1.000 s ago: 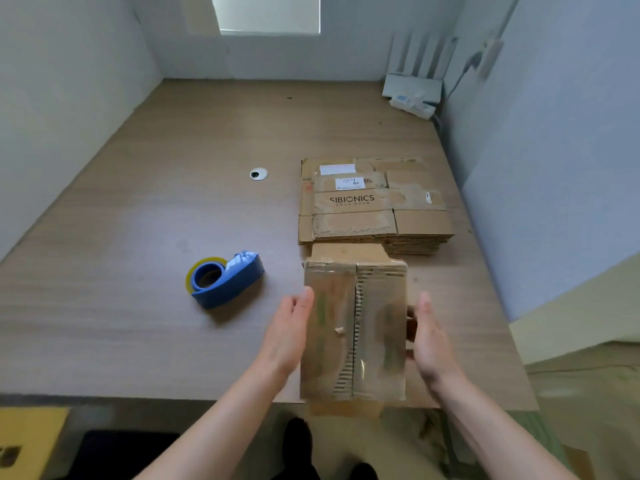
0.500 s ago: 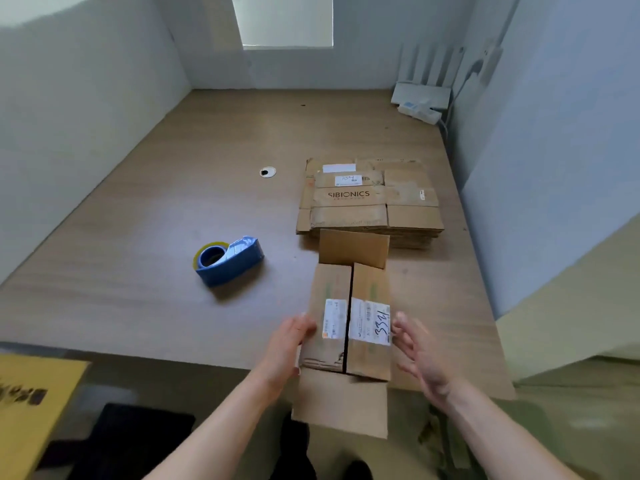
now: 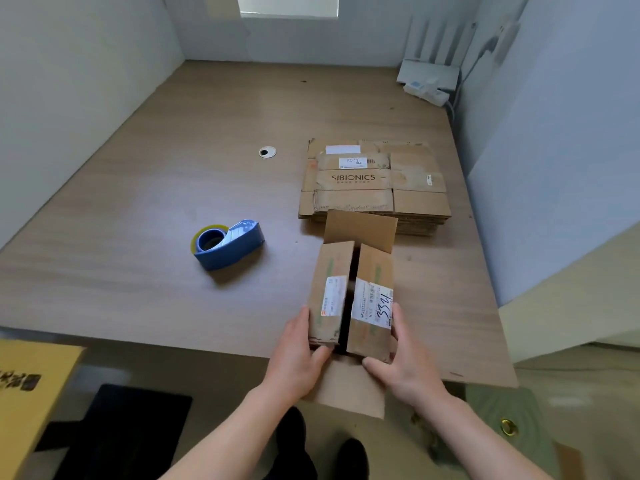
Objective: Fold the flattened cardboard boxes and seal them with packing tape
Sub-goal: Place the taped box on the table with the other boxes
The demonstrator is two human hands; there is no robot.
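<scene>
Gripping the folded brown cardboard box (image 3: 349, 299) with left hand (image 3: 298, 355) and right hand (image 3: 405, 368), I judge it untaped, the flattened brown cardboard stack (image 3: 374, 188) beyond it unfolded.

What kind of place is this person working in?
Probably a small packing station, perhaps in an office: a wooden table holds a stack of flattened cardboard boxes, a blue tape dispenser and a half-folded box.

The box (image 3: 351, 299) sits at the table's (image 3: 138, 237) near edge (tape dispenser (image 3: 227, 243) left, flattened stack (image 3: 375, 187) behind).
</scene>
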